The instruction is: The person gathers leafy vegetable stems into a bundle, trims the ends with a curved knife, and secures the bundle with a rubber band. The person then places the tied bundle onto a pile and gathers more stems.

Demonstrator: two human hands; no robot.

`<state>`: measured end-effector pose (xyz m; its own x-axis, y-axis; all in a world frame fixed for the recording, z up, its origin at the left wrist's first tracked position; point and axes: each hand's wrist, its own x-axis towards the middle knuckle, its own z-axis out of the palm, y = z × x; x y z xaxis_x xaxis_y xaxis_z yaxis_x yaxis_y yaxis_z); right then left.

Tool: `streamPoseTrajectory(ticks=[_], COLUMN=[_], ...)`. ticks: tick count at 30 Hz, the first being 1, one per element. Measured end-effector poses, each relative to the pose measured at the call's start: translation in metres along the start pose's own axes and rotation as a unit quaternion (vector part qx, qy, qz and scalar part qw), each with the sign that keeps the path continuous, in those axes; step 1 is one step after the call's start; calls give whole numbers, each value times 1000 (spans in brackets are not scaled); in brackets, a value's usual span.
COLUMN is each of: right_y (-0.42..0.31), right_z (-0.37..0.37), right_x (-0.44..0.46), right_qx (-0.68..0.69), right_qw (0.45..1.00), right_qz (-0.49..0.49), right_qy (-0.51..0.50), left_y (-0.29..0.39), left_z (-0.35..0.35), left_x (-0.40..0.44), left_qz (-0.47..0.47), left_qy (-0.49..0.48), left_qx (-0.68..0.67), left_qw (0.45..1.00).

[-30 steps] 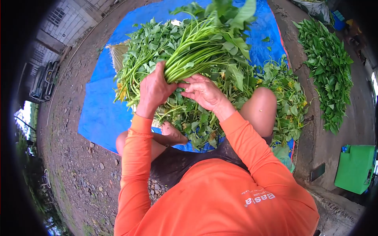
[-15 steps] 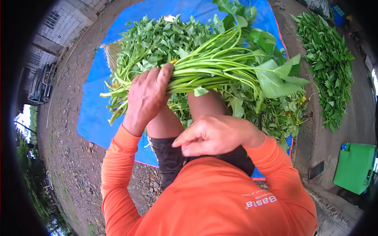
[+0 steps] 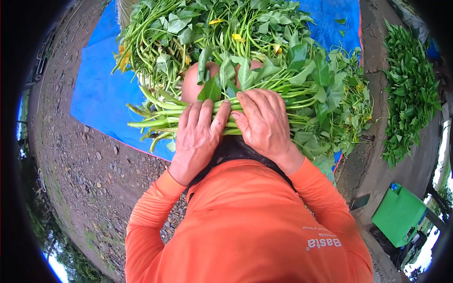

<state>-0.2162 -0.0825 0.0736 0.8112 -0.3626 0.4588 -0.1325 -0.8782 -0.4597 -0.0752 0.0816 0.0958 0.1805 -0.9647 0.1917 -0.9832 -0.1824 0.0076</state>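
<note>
A bundle of long-stemmed leafy greens [image 3: 297,101] lies crosswise over my raised knees, its cut stem ends to the left and its leaves to the right. My left hand [image 3: 198,134] is wrapped over the stems near their cut ends. Close beside it, my right hand [image 3: 265,123] grips the same stems further right, its thumb near my left fingers. The undersides of both grips are hidden. Beyond my knees, a large heap of greens [image 3: 177,28] with some yellow leaves covers part of the blue tarp [image 3: 101,94].
More loose stems and leaves [image 3: 351,89] lie at the tarp's right edge. Farther right, another long pile of greens [image 3: 409,89] rests on the concrete. A green container [image 3: 398,214] and a dark flat object [image 3: 360,202] stand or lie at the lower right. Gravel borders the tarp's left.
The bundle has come down and closer to my body, onto my knees. My right hand has moved from my lap onto the stems, beside my left hand. The view has tilted downward.
</note>
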Motion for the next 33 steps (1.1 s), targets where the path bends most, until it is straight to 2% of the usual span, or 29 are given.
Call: streamPoseTrajectory(ticks=[2,4,10,12,14,15,20,22,30,33], right_y=[-12,-25,-49,-53,-55,-58,-66,-66,-66,-68], right_z=[-8,-21,-51,-60,-63,-65,-78,-79,-83,-77], right_x=[-5,-3,0,1,-1,-3,-14,-19,-11,0], right_qx=[-13,-25,-81,-63,-59,-51,-7,21,47,60], right_qw=[998,994,967,963,963,961,952,956,954,964], right_qz=[12,19,27,31,30,38,52,62,79,98], right_qy=[-56,-107,-241,-262,-263,-270,-303,-286,-286,-241], left_y=[12,13,7,8,10,9,23,28,26,27], left_z=[-22,-34,-47,-55,-60,-57,-45,-38,-16,-16], left_x=[-11,-18,-30,-25,-17,-14,-3,0,-8,-11], left_qz=[-43,-61,-88,-143,-185,-169,-191,-189,-206,-226], left_qy=[-80,-104,-51,-15,-3,10,-63,-86,7,27], left_qx=[-93,-130,-207,-220,-210,-177,-118,-112,-240,-266], left_qw=[992,984,973,965,960,969,972,972,949,937])
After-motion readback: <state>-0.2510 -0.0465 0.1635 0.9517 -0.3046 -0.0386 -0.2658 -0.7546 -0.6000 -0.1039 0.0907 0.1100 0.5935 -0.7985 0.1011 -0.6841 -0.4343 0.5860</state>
